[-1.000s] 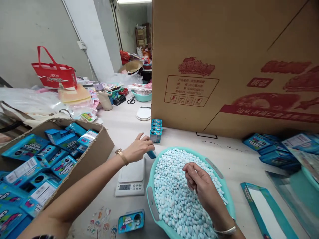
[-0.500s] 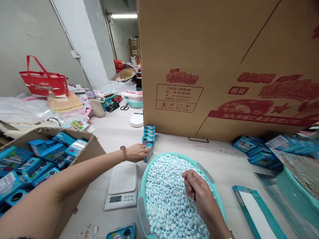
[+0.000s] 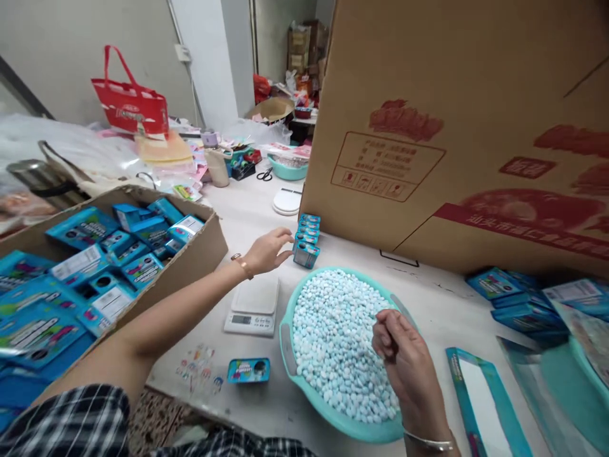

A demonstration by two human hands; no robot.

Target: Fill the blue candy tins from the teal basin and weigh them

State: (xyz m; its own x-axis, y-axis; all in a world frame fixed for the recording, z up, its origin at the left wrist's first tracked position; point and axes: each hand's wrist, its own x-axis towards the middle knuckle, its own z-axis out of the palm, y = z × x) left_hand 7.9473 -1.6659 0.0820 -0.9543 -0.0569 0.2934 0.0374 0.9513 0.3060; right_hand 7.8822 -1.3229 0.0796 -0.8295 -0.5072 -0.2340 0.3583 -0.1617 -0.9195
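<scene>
My left hand point(image 3: 270, 251) reaches across the table, fingers apart, with its fingertips against the nearest small blue tin point(image 3: 306, 254). That tin ends a short row of like tins standing against a big cardboard box point(image 3: 428, 127). My right hand point(image 3: 404, 362) hovers over the right side of a teal basin point(image 3: 285, 336) full of pale blue and white candies point(image 3: 333, 330). Its fingers are curled in together and hide whatever they hold. A small white scale point(image 3: 254, 304) sits just left of the basin, under my left forearm.
An open carton point(image 3: 200, 254) of blue product boxes stands at the left. One blue tin point(image 3: 248, 370) lies flat near the table's front edge, beside stickers point(image 3: 197, 368). More blue boxes point(image 3: 504, 285) and a blue tray point(image 3: 480, 400) lie at the right. A red bag point(image 3: 130, 105) and clutter fill the back.
My left hand carried a small blue tin from beside the basin to the near end of the row, and its fingers have loosened. My right hand stayed over the candies.
</scene>
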